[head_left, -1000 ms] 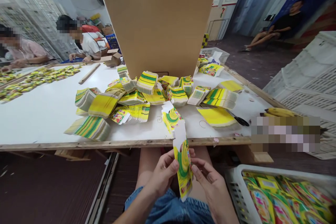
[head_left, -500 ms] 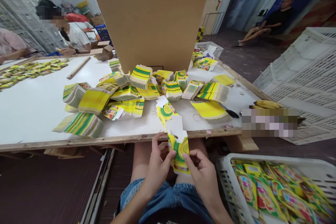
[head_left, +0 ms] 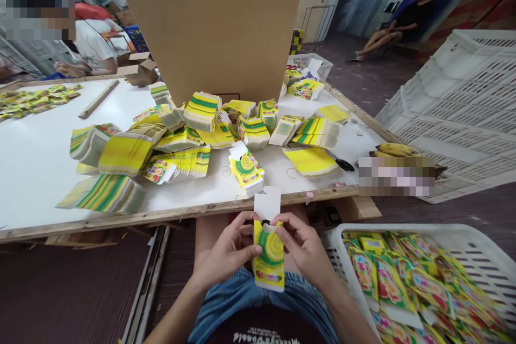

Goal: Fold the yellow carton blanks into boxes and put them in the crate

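Between both hands, over my lap, is a yellow and green printed carton [head_left: 269, 260] with its white top flap standing up. My left hand [head_left: 236, 247] grips its left edge, thumb on the front. My right hand [head_left: 300, 239] pinches its upper right edge near the flap's fold. Just beyond, on the white table [head_left: 32, 183], lies a small stack of similar flat cartons [head_left: 246, 169]. Several more carton stacks [head_left: 201, 110] are heaped behind it.
A tall brown cardboard sheet [head_left: 209, 27] stands behind the stacks. Black-handled scissors [head_left: 344, 164] and bananas [head_left: 397, 150] lie to the right. A white basket [head_left: 341, 252] of colourful packets is at my lower right, with stacked white crates [head_left: 463, 97] beyond. Two people sit farther off.
The carton has come down and nearer to me, away from the stack on the table. My right hand has moved up its edge toward the flap. The view has shifted slightly right.
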Available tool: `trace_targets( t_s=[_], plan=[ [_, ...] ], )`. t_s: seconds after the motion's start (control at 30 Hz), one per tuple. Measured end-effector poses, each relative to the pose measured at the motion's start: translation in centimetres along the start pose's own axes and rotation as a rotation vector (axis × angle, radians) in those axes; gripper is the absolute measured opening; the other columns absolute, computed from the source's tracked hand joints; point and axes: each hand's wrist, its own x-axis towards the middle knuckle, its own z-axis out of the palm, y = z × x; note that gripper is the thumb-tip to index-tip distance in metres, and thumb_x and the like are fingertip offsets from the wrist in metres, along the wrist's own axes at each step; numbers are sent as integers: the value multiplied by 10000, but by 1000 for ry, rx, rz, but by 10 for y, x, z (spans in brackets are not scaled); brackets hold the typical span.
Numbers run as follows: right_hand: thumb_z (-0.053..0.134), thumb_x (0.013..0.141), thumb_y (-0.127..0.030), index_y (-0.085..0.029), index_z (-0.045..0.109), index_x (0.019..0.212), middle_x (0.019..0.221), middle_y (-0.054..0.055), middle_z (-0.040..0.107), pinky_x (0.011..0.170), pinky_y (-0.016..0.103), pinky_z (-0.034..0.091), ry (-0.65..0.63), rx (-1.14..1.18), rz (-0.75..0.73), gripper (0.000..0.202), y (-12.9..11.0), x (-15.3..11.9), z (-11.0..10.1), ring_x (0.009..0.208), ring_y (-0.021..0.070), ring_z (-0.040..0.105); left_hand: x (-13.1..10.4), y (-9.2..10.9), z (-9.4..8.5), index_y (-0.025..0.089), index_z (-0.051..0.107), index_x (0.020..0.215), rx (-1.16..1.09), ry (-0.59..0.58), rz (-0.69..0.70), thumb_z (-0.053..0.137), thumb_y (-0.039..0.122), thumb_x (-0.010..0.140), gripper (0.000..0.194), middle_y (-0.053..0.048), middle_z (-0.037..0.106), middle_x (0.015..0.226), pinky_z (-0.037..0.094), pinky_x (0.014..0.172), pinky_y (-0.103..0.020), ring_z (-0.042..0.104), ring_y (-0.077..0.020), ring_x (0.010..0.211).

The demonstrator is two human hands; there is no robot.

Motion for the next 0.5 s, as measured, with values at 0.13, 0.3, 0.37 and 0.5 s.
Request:
trace_targets(
  t_s=[0.13, 0.3, 0.37, 0.5],
  plan=[
    [575, 914, -337, -200, 668, 836, 832, 39, 628, 691, 257, 478, 116, -37, -96, 183, -1, 5, -1, 786, 174, 599, 1, -2, 6, 268, 403, 1234, -48, 7, -38, 722, 220, 805, 537, -62, 694, 1016, 519, 677, -233, 687, -160, 815],
    [607, 893, -355, -259, 606, 1151, 959, 51, 660, 789, 329, 510, 167, 78, -59, 275, 5, 6, -1, 873, 206, 630, 2, -2, 6, 271, 332, 1367, -13, 2, -59, 717, 268, 806, 680, -102, 683, 1082, 532, 720, -283, 687, -196, 862],
    [591, 894, -403, -236, 701, 1006, 1000, 72, 642, 837, 339, 489, 146, -41, -103, 229, 4, 5, -6, 956, 227, 608, 2, -3, 3, 226, 445, 1278, 29, 31, -40, 720, 265, 799, 554, -109, 685, 1079, 527, 752, -288, 675, -200, 891],
    [536, 897, -494, -193, 714, 1003, 971, 86, 654, 792, 332, 492, 23, -68, -45, 365, -3, 5, -14, 916, 230, 617, 3, -9, 0, 214, 474, 1265, 168, 134, 5, 695, 254, 814, 503, -108, 680, 1100, 525, 774, -304, 670, -190, 861]
  ],
)
